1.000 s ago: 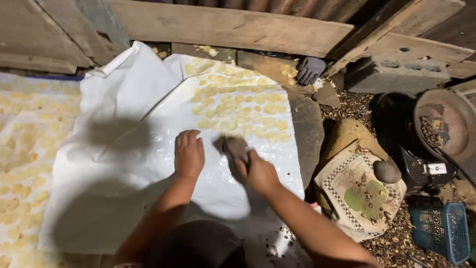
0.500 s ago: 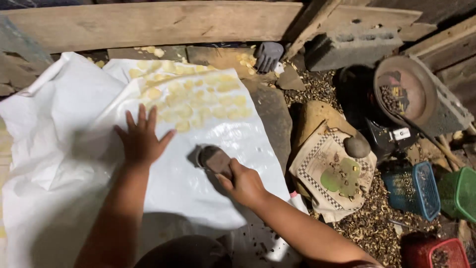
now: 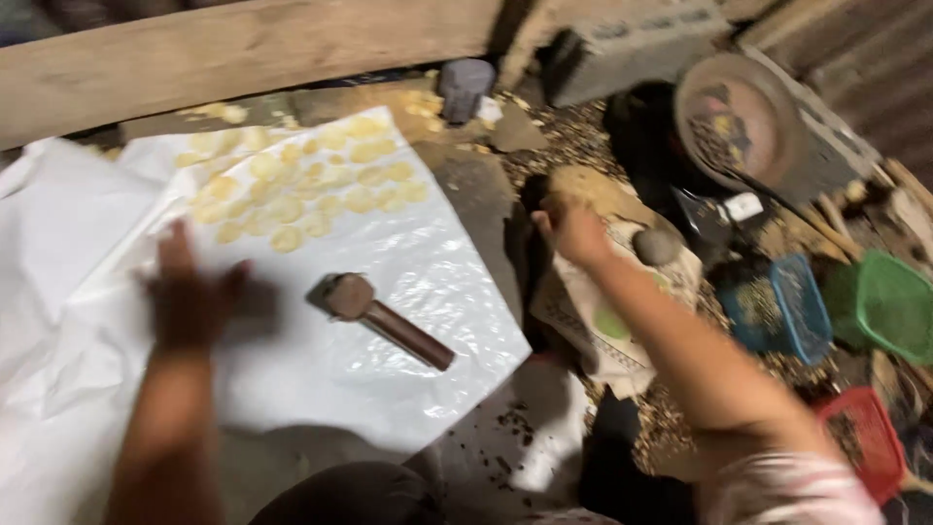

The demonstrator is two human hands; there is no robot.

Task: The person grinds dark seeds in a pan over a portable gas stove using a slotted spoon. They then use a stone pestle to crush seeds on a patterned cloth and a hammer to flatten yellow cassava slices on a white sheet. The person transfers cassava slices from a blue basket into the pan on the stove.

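A brown wooden mallet (image 3: 381,316) lies on a white plastic sheet (image 3: 321,369) spread on the ground, free of both hands. My left hand (image 3: 192,297), blurred, rests flat on the sheet left of the mallet, fingers spread. My right hand (image 3: 573,231) hovers off the sheet to the right, above a patterned woven tray (image 3: 573,321), holding nothing; a round grey stone (image 3: 657,247) sits just right of it. Several pale yellow round slices (image 3: 301,190) are laid out on the far part of the sheet.
A thick wooden beam (image 3: 243,49) runs along the back. A concrete block (image 3: 632,39), a round metal pan (image 3: 741,117), and blue (image 3: 777,309), green (image 3: 889,301) and red (image 3: 860,428) plastic baskets crowd the gravel at right. A dark glove (image 3: 465,86) lies behind the sheet.
My right hand let go of the mallet, which now lies on the sheet, and moved right toward the woven tray. The view swung rightward; my left hand stayed on the sheet.
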